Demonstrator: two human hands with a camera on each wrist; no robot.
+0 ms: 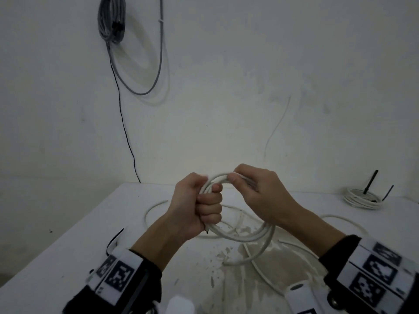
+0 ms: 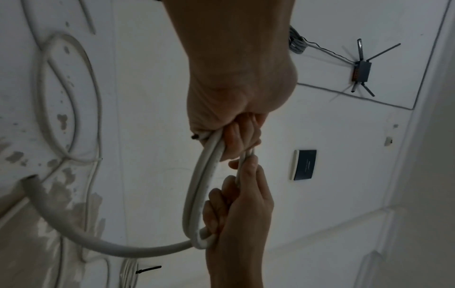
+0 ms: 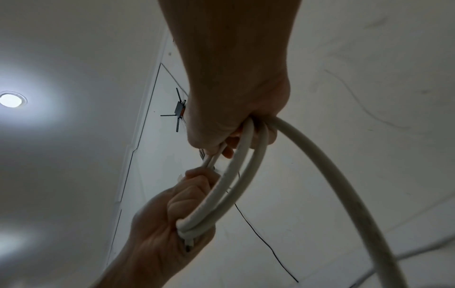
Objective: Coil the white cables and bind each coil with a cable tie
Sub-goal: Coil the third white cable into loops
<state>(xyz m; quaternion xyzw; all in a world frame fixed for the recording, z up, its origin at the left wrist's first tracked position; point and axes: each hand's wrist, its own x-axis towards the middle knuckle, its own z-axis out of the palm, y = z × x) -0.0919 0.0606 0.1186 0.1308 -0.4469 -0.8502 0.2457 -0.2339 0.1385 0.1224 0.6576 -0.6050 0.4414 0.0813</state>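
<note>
A white cable coil (image 1: 244, 234) of a few loops hangs above the white table (image 1: 79, 236). My left hand (image 1: 204, 205) grips the coil's left side in a fist, fingers wrapped round the strands (image 2: 204, 175). My right hand (image 1: 249, 184) pinches the top of the loops between thumb and curled fingers, close beside the left hand. In the right wrist view the coil (image 3: 236, 175) runs from my right hand down to the left fist (image 3: 172, 220), and one loose strand (image 3: 344, 185) sweeps away. A black cable tie (image 1: 114, 240) lies on the table left of my left wrist.
A bound white coil (image 1: 360, 198) with black tie tails sits at the table's far right. Loose white cable (image 1: 156, 207) trails over the table under my hands. A grey cable bundle (image 1: 111, 19) hangs on the wall. Paint is worn on the near tabletop.
</note>
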